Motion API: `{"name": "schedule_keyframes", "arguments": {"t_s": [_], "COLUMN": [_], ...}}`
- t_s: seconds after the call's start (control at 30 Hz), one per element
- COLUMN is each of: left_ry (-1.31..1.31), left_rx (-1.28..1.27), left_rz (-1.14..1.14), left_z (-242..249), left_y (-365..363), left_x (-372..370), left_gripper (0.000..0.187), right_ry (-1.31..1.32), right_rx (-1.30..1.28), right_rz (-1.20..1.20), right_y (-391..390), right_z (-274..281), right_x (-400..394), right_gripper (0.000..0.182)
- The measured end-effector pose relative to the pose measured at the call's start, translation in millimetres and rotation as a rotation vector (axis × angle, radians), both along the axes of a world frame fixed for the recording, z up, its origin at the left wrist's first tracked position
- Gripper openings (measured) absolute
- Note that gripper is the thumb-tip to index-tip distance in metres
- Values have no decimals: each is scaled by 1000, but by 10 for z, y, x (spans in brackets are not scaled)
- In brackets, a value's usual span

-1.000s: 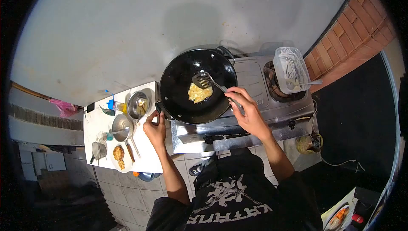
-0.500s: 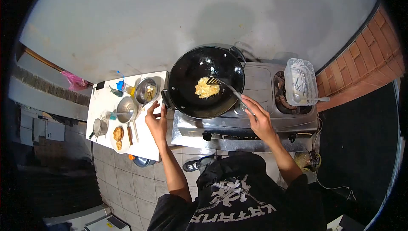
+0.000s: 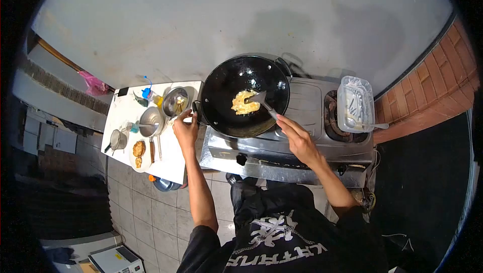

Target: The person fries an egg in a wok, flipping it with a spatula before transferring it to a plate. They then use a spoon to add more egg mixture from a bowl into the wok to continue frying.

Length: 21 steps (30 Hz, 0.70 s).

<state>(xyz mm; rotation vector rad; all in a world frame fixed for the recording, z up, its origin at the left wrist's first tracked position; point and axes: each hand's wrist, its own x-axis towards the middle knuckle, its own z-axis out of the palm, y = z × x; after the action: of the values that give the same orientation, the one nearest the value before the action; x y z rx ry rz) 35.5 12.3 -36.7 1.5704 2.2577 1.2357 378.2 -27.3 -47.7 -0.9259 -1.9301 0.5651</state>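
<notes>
A black wok [image 3: 219, 74] sits on the left burner of the stove, with a yellow, lightly browned fried egg [image 3: 241, 106] in its middle. My right hand [image 3: 300, 141] is closed around the handle of a spatula [image 3: 267, 107], whose blade lies over the egg's right side. At the wok's left loop handle [image 3: 195, 108], my left hand [image 3: 185, 131] has its fingers bent in against the handle; the exact contact is partly hidden.
On the white table [image 3: 171, 165] at left are metal bowls [image 3: 151, 118], a strainer [image 3: 119, 140], a plate of fried food [image 3: 139, 153] and a knife [image 3: 152, 150]. A clear plastic container [image 3: 355, 103] with a utensil rests over the right burner. A brick wall [image 3: 427, 82] stands at right.
The spatula blade has turned and now presses over the egg's right side; the egg looks more folded. My left hand has moved up to the wok handle, its fingers drawing closer together.
</notes>
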Motion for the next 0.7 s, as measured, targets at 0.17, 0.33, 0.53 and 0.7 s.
{"name": "schedule_keyframes", "arguments": {"t_s": [0.17,0.33,0.53,0.7], "left_ry": [81,7,33,44], "left_rx": [49,-42,27,22], "left_rz": [-26,7,-7,-32], "left_z": [-61,-10,-27,-51], "left_y": [60,57,60,85], "left_x": [-65,-60,-52,-69], "left_gripper": [23,25,24,24], "right_ry": [-80,53,511,618], "right_rx": [71,1,-225,-201], "right_rz": [-2,-49,-280,-298], "right_y": [16,20,135,213], "right_z": [-1,108,92,148], "right_x": [-42,-81,-44,-108], "right_gripper": [41,35,21,16]}}
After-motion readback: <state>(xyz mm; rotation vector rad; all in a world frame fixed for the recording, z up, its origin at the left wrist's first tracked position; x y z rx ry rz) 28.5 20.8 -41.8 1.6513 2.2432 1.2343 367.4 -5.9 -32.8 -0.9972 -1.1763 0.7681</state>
